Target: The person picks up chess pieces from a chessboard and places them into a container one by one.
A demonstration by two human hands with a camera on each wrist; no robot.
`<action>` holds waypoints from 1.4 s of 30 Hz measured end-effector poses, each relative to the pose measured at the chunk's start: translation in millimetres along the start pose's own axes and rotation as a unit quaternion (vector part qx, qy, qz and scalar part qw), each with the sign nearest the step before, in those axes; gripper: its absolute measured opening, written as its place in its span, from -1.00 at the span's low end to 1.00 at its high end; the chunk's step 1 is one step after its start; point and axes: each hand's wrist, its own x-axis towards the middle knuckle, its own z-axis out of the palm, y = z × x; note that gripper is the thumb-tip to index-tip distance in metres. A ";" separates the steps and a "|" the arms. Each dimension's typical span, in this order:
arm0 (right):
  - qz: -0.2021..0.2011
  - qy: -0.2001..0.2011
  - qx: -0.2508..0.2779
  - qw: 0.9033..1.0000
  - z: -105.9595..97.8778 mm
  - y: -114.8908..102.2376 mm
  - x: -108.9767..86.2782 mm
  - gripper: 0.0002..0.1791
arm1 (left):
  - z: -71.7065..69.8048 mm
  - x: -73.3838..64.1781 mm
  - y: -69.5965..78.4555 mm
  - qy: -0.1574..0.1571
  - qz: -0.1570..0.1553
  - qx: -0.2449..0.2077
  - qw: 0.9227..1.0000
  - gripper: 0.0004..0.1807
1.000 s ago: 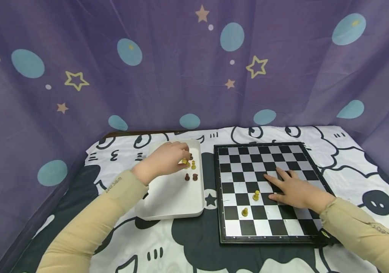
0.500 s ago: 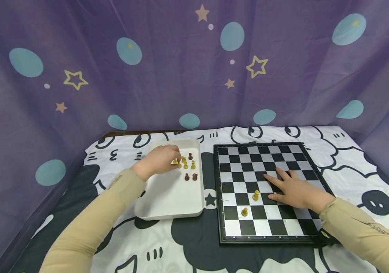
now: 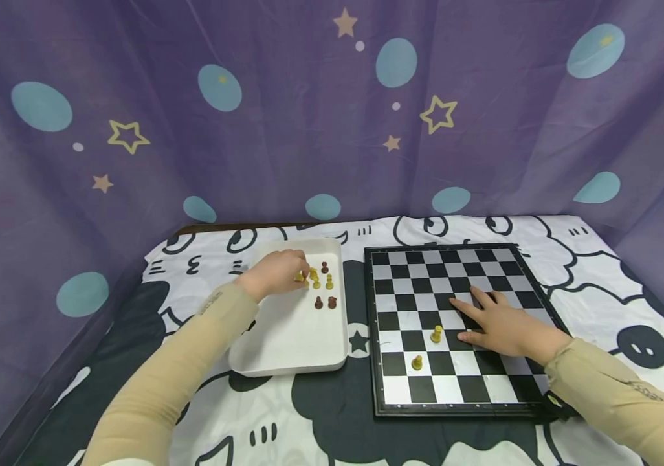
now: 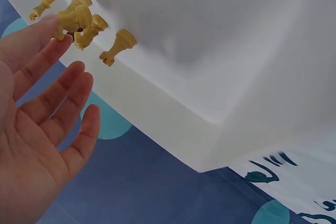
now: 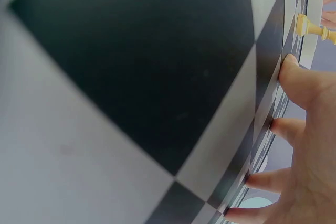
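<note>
My left hand [image 3: 276, 270] reaches over the back of the white tray [image 3: 285, 346]. Its thumb and index finger pinch a yellow chess piece [image 4: 74, 19], while the other fingers spread loosely below. Several more yellow pieces stand close by, among them a rook [image 4: 118, 47] in the left wrist view. My right hand [image 3: 503, 328] rests on the chessboard [image 3: 413, 409] with fingers spread and fingertips on the squares. Left of that hand, two yellow chess pieces stand upright on the board: a larger one [image 3: 436, 334] and a small pawn [image 3: 417, 362].
Dark brown pieces also stand in the tray: one at the back [image 3: 324, 266] and a pair nearer the middle, a pawn [image 3: 318, 302] and its neighbour [image 3: 332, 302]. A cartoon-print cloth [image 3: 262, 427] covers the table. Behind hangs a purple curtain [image 3: 285, 155].
My left hand has shifted left within the tray, away from the rightmost pieces, uncovering yellow ones and the rear brown one. My right hand and the pieces on the board stay put.
</note>
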 end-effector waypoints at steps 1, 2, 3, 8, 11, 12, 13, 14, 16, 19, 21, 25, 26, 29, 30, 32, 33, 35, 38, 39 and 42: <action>0.000 0.000 0.000 1.000 -0.1 -0.1 -0.1 -0.15 | 0.3 0.4 -0.3 -0.004 -0.003 0.000 1.000 -0.87; 0.000 0.000 0.001 1.000 -0.2 -0.2 -0.2 -0.15 | 0.5 0.7 -0.5 -0.009 -0.007 0.000 1.000 -0.86; 0.000 0.000 0.001 1.000 -0.2 -0.2 -0.1 -0.15 | 0.9 1.0 -0.8 -0.012 -0.009 0.000 1.000 -0.86; 0.000 0.001 0.000 1.000 0.2 0.3 -0.1 -0.15 | 0.9 1.2 -1.4 -0.022 -0.013 -0.004 1.000 -0.84; -0.003 0.002 0.001 1.000 0.4 0.6 -0.3 -0.15 | 1.2 1.9 -1.5 -0.025 -0.011 -0.008 1.000 -0.82; -0.005 0.003 0.001 1.000 0.5 0.7 -0.4 -0.16 | 1.4 2.2 -1.5 -0.027 -0.012 -0.010 1.000 -0.81; -0.007 0.004 0.002 1.000 0.4 0.7 -0.6 -0.16 | 1.6 2.4 -1.4 -0.029 -0.013 -0.010 0.999 -0.81; -0.008 0.004 0.002 1.000 0.3 0.7 -0.8 -0.16 | 1.8 2.5 -1.3 -0.032 -0.015 -0.011 0.999 -0.81; -0.009 0.005 0.003 1.000 0.0 0.5 -1.1 -0.16 | 2.1 2.6 -1.2 -0.036 -0.019 -0.011 0.999 -0.82; -0.009 0.006 0.001 1.000 -0.8 -0.1 -1.7 -0.17 | 2.3 2.5 -1.3 -0.039 -0.020 -0.007 0.999 -0.83; -0.007 0.005 0.000 1.000 -1.4 -0.5 -1.9 -0.17 | 2.6 2.9 -1.9 -0.039 -0.021 -0.005 0.999 -0.84; -0.007 0.005 -0.002 1.000 -2.0 -1.1 -2.3 -0.17 | 3.9 4.3 -3.3 -0.041 -0.020 -0.006 0.999 -0.85; -0.008 0.006 -0.001 1.000 -1.9 -1.1 -2.3 -0.17 | 4.4 4.8 -3.7 -0.041 -0.020 -0.007 0.999 -0.84; -0.008 0.008 0.001 1.000 -1.4 -0.8 -2.1 -0.17 | 5.6 5.6 -4.4 -0.040 -0.018 -0.006 0.999 -0.84; -0.007 0.008 0.001 1.000 -1.3 -0.7 -2.0 -0.16 | 5.9 5.8 -4.4 -0.039 -0.018 -0.006 0.999 -0.85; -0.005 0.008 0.001 1.000 -1.2 -0.7 -1.7 -0.16 | 6.5 6.0 -4.3 -0.039 -0.019 -0.004 0.999 -0.85; -0.004 0.008 0.001 1.000 -1.3 -0.7 -1.7 -0.16 | 6.6 6.0 -4.2 -0.039 -0.020 -0.003 0.999 -0.85; -0.005 0.007 0.001 1.000 -1.4 -0.8 -1.8 -0.17 | 6.5 5.9 -4.0 -0.039 -0.018 0.000 0.999 -0.84; -0.005 0.006 0.001 1.000 -1.4 -1.0 -1.9 -0.17 | 5.8 5.3 -3.8 -0.041 -0.018 -0.002 0.999 -0.83; -0.005 0.006 0.001 1.000 -1.4 -1.1 -2.0 -0.16 | 5.4 5.2 -3.7 -0.041 -0.018 -0.002 0.999 -0.83; -0.004 0.004 0.001 1.000 -1.0 -1.4 -2.0 -0.16 | 4.6 5.0 -3.2 -0.041 -0.019 0.000 0.999 -0.82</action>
